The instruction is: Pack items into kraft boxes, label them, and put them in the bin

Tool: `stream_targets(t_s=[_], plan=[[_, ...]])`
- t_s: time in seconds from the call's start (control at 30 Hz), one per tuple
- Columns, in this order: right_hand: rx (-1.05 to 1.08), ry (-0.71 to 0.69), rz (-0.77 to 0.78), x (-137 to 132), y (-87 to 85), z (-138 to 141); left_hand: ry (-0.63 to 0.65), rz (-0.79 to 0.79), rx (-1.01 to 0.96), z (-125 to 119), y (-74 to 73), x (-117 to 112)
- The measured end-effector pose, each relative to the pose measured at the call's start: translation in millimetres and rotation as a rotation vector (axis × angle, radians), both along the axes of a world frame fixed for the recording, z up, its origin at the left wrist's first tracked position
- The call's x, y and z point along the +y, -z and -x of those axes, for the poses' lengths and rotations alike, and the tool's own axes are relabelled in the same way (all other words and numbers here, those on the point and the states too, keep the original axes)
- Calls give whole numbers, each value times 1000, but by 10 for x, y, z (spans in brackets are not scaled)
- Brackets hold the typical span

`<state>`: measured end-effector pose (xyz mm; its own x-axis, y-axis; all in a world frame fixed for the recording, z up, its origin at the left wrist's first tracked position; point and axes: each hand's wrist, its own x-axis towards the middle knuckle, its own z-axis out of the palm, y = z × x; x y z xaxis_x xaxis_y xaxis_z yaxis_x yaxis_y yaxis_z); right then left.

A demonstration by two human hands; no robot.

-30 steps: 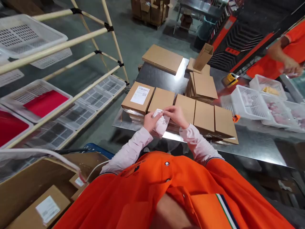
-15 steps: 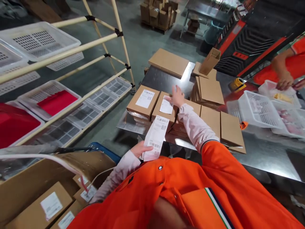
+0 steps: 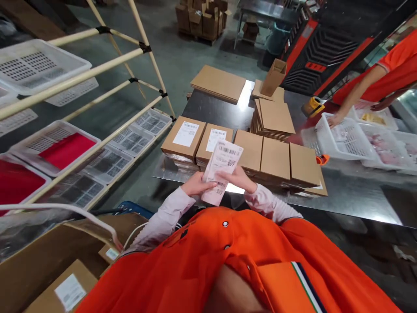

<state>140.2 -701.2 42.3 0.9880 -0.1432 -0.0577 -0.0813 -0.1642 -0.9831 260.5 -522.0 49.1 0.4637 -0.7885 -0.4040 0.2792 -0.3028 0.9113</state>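
Your left hand [image 3: 197,186] and right hand [image 3: 235,178] both pinch the label strip [image 3: 223,168], held up over the table's [image 3: 342,198] near edge, in front of the box row [image 3: 243,150]. The two leftmost boxes already carry labels [image 3: 185,133]; the third box [image 3: 250,149] is bare. Peel slowly from a corner, keep the label flat and lay it square on the lid. Barcodes and a QR show; the text is too small to read.

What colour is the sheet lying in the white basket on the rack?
Red: the sheet fills the white basket, seen in the head view.
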Motion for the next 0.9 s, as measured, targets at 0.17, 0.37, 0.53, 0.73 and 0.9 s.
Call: stream_targets(t_s=[0.17, 0.37, 0.53, 0.73, 0.9], plan=[[175, 218, 33, -127, 62, 302, -243, 125, 96, 144, 23, -593], [103, 363, 268, -652, -295, 360, -266, 99, -21, 456, 20, -964], [71, 332, 357, -793, -354, 301, -523, -16, -175, 638, 53, -1160], [17, 369, 473, -1427, -79, -355, -126, 17, 397, 494, 229, -1148], [280, 486, 722, -1839, 181, -837, -141, -29, 522, 692, 555, -817]])
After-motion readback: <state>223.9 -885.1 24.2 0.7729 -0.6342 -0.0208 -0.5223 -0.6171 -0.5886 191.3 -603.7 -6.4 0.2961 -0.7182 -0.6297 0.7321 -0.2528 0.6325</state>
